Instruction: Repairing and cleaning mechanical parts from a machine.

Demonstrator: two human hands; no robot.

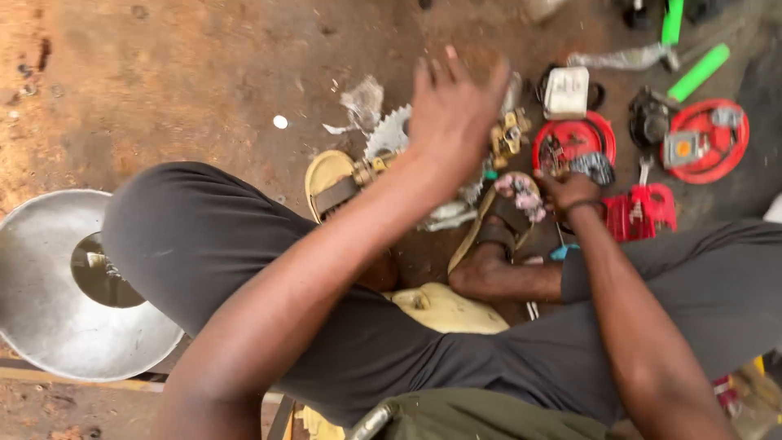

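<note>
My left hand [453, 114] is raised over the dirt floor with its fingers spread and nothing in it, above a toothed metal disc [389, 132] and a brass-coloured small part [510, 137]. My right hand [570, 189] reaches down by my sandalled foot [507, 220] and closes around a small dark ribbed part [593, 166] at the edge of a red round cover [575, 140]. A dark band sits on that wrist. My knees in dark trousers fill the middle of the view.
A wide shiny metal basin [49, 301] with dark liquid sits at the left. Red machine parts [707, 140], a white boxy part [566, 91], green handles [697, 73] and a crumpled rag [362, 104] lie on the ground ahead. A yellowish tank [448, 308] rests between my legs.
</note>
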